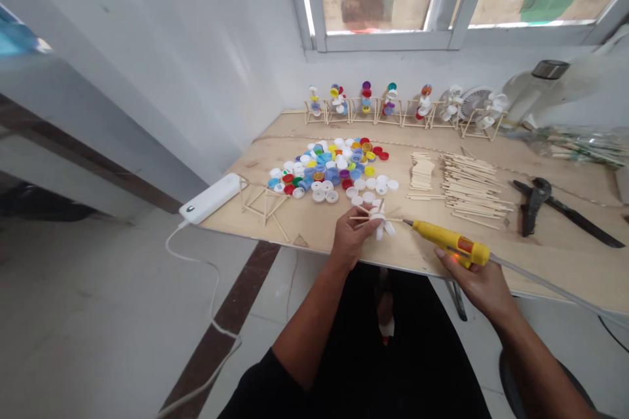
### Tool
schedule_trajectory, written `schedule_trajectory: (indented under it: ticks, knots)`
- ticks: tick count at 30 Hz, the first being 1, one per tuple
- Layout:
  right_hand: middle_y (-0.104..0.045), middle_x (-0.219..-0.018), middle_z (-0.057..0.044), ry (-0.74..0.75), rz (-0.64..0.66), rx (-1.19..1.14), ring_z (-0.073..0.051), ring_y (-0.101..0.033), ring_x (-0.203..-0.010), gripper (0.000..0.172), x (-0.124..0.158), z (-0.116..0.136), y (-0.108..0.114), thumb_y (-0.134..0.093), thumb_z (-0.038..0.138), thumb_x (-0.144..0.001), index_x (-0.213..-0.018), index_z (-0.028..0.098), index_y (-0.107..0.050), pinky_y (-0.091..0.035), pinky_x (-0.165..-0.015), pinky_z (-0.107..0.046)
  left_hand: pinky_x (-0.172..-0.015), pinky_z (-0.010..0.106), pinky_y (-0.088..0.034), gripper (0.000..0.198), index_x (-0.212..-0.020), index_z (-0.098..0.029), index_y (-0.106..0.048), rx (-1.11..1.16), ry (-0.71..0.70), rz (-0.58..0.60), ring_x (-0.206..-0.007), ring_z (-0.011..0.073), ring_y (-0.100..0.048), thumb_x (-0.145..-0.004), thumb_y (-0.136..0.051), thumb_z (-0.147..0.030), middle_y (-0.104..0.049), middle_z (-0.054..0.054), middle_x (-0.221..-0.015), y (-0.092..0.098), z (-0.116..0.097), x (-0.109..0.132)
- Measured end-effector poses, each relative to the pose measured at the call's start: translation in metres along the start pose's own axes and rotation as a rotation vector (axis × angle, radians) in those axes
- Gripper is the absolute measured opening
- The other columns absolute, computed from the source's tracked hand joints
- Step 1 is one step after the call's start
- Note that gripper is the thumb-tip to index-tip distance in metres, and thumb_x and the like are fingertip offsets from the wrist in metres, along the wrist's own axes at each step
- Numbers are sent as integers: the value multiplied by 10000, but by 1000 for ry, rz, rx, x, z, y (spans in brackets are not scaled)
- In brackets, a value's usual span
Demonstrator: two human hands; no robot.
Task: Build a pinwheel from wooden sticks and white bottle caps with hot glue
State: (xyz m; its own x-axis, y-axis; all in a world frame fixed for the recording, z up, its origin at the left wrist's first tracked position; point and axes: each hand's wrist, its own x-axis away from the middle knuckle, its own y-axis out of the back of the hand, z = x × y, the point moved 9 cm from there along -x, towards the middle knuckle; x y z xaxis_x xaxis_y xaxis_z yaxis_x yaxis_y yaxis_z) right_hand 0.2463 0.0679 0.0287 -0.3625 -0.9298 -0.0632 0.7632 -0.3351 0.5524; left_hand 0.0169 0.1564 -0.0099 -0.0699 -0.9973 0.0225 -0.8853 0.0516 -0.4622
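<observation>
My left hand (351, 236) is closed around a small piece made of thin wooden sticks and white bottle caps (379, 220), held just above the near edge of the wooden board (319, 226). My right hand (474, 278) grips a yellow glue gun (449, 242), whose tip points left and almost touches the stick piece. A heap of coloured and white bottle caps (334, 167) lies just beyond my left hand. Piles of wooden sticks (469, 186) lie beyond the glue gun.
A row of finished stick-and-cap models (393, 105) stands along the far edge under the window. A stick frame (265, 203) and a white power bank (212, 198) with its cable sit at the left. Black pliers (533, 200) lie at the right, and a white fan (474, 101) stands further back.
</observation>
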Motion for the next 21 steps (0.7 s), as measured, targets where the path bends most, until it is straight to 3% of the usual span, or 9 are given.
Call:
schedule_trajectory:
  ticks: [7,15,21]
  knots:
    - [-726,-816,-83,-58,-9,-29,-290,-690,-790,446,0,0,1,-683,558,-615,-814,159,-670,-566,-673,-366,-654,231,-468,349,-827,-162,-676,17,3,19,-679,119,-610,-554,-833,-313,-681,12,-781,-1,1,-1]
    - [-725,-879,-102,-66,4,-5,-308,-680,-859,461,-1,-7,0,-676,580,-613,-795,157,-684,-548,-774,-403,-657,228,-462,348,-830,-159,-680,21,0,14,-683,118,-605,-555,-834,-307,-673,5,-763,0,1,-1]
    - [-721,-948,-115,-89,37,-50,-308,-677,-903,493,0,-13,-3,-682,550,-635,-902,136,-683,-544,-807,-417,-659,237,-471,345,-830,-164,-679,7,3,18,-692,127,-612,-557,-830,-313,-682,15,-788,-1,1,-1]
